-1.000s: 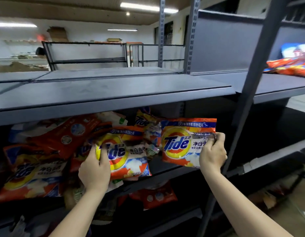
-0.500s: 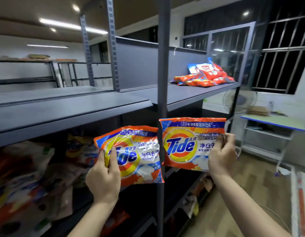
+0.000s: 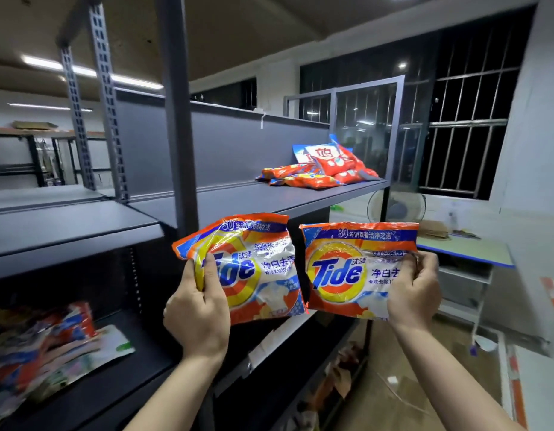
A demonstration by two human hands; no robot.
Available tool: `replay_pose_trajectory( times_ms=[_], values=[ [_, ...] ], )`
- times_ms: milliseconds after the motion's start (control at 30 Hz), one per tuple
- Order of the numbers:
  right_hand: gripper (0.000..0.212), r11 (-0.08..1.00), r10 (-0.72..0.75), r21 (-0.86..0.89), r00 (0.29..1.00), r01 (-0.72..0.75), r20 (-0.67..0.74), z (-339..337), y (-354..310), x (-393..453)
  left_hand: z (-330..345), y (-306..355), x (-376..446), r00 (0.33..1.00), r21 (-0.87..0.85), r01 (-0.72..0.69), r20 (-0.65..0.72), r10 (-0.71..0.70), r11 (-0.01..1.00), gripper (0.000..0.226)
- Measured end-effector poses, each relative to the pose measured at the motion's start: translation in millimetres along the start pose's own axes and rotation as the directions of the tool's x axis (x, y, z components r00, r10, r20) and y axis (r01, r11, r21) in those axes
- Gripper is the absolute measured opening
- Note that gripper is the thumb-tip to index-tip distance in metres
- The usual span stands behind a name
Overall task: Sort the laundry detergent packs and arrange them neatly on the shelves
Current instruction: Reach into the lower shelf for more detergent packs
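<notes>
I hold two orange Tide detergent packs side by side in front of the grey shelving. My left hand (image 3: 197,309) grips the left pack (image 3: 253,275) by its left edge, thumb across the logo. My right hand (image 3: 414,293) pinches the right pack (image 3: 341,269) at its right edge. Both packs hang in the air below the upper right shelf (image 3: 238,203). On that shelf, far right, lies a small heap of orange and red detergent packs (image 3: 319,172). A jumbled pile of packs (image 3: 42,346) lies on the lower left shelf.
A grey upright post (image 3: 176,119) stands just behind the left pack. At the right are a blue-edged table (image 3: 474,253), a fan (image 3: 397,206) and barred windows (image 3: 468,119). Cardboard scraps lie on the floor (image 3: 341,377) under the shelving.
Both packs came out of the lower left shelf and moved right with my hands. The view has swung right, so the heap on the upper right shelf is now closer.
</notes>
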State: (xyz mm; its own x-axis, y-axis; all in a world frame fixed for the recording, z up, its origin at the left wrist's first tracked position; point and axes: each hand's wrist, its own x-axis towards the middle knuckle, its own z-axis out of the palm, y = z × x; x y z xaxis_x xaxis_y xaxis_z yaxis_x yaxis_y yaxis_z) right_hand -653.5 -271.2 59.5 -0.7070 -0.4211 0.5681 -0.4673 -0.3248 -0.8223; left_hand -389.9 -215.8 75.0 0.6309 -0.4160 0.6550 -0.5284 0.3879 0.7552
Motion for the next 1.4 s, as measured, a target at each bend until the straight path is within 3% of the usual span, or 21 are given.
replay_pose_trajectory(
  times_ms=[333, 800, 1000, 1200, 1400],
  values=[
    [0.012, 0.994, -0.024, 0.111, 0.999, 0.020, 0.033, 21, 58, 145, 155, 53, 15, 0.983, 0.086, 0.086, -0.169, -0.071, 0.993, 0.046],
    [0.014, 0.968, -0.049, 0.250, 0.997, 0.033, 0.060, 101, 122, 268, 317, 79, 104, 0.940, 0.089, 0.043, -0.342, -0.010, 0.995, 0.043],
    [0.014, 0.951, -0.073, 0.304, 0.996, 0.053, 0.054, 163, 149, 333, 413, 53, 140, 0.941, 0.092, 0.111, -0.329, -0.075, 0.990, 0.043],
    [0.014, 0.932, -0.073, 0.358, 0.996, 0.053, 0.045, 216, 169, 390, 506, 24, 178, 0.963, 0.168, 0.218, -0.197, -0.184, 0.961, 0.042],
    [0.015, 0.897, -0.091, 0.439, 0.993, 0.051, 0.070, 277, 188, 435, 572, -7, 217, 0.950, 0.170, 0.288, -0.175, -0.259, 0.942, 0.045]
  ],
)
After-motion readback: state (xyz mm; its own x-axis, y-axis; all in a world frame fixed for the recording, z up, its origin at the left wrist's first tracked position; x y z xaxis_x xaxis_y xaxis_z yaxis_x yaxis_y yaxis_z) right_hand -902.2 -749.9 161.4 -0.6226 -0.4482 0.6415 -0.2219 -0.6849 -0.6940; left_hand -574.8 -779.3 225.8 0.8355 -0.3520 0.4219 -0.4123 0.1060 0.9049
